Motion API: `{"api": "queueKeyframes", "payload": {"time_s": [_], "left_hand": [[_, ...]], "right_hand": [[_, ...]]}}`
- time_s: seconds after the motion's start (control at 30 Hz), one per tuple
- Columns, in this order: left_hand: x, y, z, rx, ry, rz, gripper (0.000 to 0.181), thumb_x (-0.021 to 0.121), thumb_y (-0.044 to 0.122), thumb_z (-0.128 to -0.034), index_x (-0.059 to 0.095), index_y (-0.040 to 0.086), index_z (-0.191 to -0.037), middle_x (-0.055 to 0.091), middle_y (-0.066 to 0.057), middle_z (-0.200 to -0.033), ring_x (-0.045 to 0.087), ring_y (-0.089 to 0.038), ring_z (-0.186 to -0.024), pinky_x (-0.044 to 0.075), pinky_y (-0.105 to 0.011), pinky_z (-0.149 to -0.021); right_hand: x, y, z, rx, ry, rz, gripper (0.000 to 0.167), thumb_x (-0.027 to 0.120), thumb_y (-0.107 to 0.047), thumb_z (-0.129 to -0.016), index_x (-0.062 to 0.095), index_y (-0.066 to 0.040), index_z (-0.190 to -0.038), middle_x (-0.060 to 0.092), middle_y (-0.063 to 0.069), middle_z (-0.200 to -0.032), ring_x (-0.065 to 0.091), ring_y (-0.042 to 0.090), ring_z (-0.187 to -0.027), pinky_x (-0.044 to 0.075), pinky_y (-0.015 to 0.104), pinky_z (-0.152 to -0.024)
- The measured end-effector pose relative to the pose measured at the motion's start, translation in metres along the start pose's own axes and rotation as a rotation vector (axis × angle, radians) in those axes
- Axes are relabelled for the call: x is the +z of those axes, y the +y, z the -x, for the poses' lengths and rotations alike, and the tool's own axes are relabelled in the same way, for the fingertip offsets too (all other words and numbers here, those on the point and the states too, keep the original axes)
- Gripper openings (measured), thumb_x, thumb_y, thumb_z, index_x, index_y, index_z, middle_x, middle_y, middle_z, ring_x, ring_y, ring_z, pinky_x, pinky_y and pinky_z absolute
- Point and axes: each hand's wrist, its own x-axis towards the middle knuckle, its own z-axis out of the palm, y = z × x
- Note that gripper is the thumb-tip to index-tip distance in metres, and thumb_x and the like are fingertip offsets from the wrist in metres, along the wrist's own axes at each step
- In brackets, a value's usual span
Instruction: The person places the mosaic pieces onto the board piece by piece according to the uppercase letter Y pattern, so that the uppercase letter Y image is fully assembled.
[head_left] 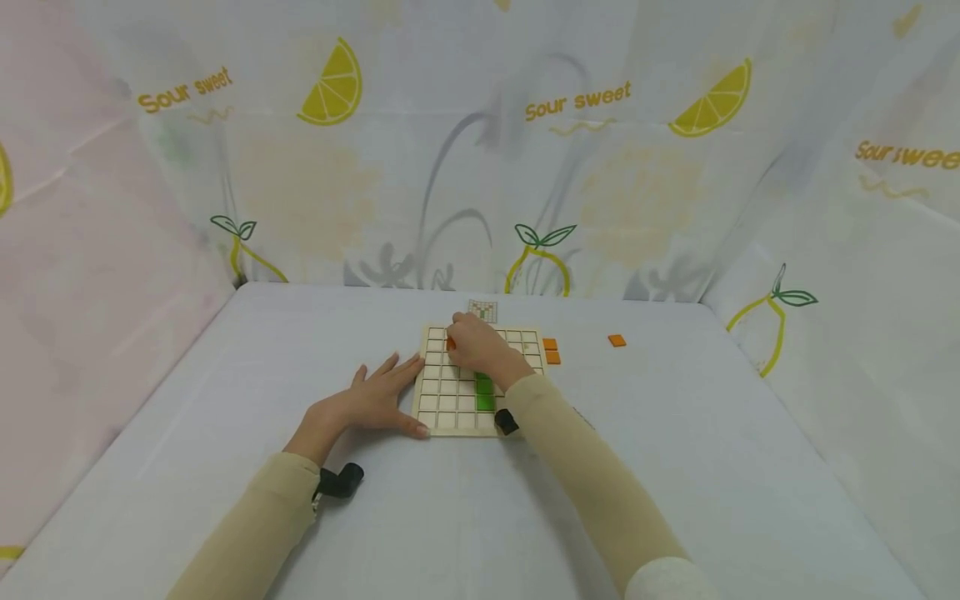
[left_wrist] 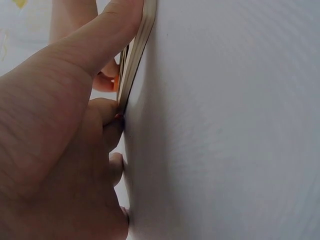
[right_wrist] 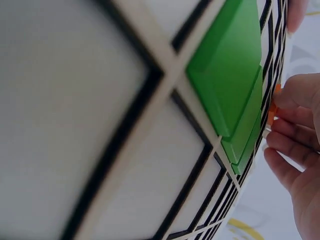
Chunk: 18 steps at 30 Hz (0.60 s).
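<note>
A wooden grid board (head_left: 465, 432) lies flat on the white table. My right hand (head_left: 483, 346) reaches over it and pinches an orange square tile (right_wrist: 272, 107) at the upper left cells; whether the tile is seated in a cell cannot be told. Green tiles (head_left: 485, 392) fill a column of cells near the board's middle, partly hidden by the right hand in the head view. Spread fingers of my left hand (head_left: 378, 398) rest along the board's left side, with the thumb at its near left corner. The left wrist view shows the board's edge (left_wrist: 137, 50) beside that thumb.
Two orange tiles (head_left: 551, 344) lie against the board's right side, and another orange tile (head_left: 617, 341) is farther right. Behind the board is a small card (head_left: 483, 311) with a coloured grid pattern. Lemon-printed cloth (head_left: 450, 167) walls surround the table's back and sides.
</note>
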Motion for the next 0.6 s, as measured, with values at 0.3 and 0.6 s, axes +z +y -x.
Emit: {"api": "queueKeyframes", "payload": {"time_s": [0.3, 0.6], "left_hand": [[0.0005, -0.0015, -0.001, 0.001, -0.007, -0.003, 0.122, 0.08, 0.063, -0.0707, 0.015, 0.013, -0.161, 0.012, -0.006, -0.169, 0.0, -0.039, -0.156, -0.003, -0.075, -0.114], [0.0015, -0.0014, -0.0019, -0.001, -0.011, 0.0, 0.124, 0.079, 0.066, -0.0695, 0.014, 0.014, -0.161, 0.011, -0.004, -0.169, -0.001, -0.038, -0.156, -0.004, -0.075, -0.115]], "right_hand": [[-0.0003, -0.0008, 0.0022, -0.028, 0.028, -0.024, 0.019, 0.054, -0.009, -0.097, 0.072, -0.006, -0.104, 0.06, 0.008, -0.101, 0.051, 0.02, -0.087, 0.045, 0.032, -0.078], [0.0011, -0.0006, 0.0014, -0.044, 0.041, -0.014, 0.021, 0.053, -0.008, -0.098, 0.073, -0.007, -0.107, 0.061, 0.008, -0.104, 0.054, 0.021, -0.089, 0.048, 0.034, -0.083]]}}
